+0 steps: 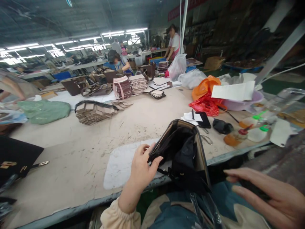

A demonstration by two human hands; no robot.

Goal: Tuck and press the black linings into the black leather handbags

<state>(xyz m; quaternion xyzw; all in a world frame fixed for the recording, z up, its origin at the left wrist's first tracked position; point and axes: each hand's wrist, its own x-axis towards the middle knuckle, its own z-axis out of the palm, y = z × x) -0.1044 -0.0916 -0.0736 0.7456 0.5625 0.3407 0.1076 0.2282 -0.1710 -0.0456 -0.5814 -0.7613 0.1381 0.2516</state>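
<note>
A black handbag (183, 152) stands tilted at the table's front edge, its mouth facing me so that the dark lining shows. My left hand (145, 165) grips the bag's left rim, thumb on one side and fingers on the other. Plastic-wrapped straps (202, 206) hang from the bag over my lap. To the right, my right hand (262, 190) is apart from the bag, thumb and fingers spread with nothing between them. Under the bag's left side lies a white sheet (121, 165) on the table.
Scissors (206, 139), a black pouch (222, 126) and glue bottles (234, 138) lie at right. Stacked brown pieces (95, 112) and a green plastic bag (44, 110) sit further back. Another black bag (19, 159) is at left. Co-workers (173, 43) stand behind.
</note>
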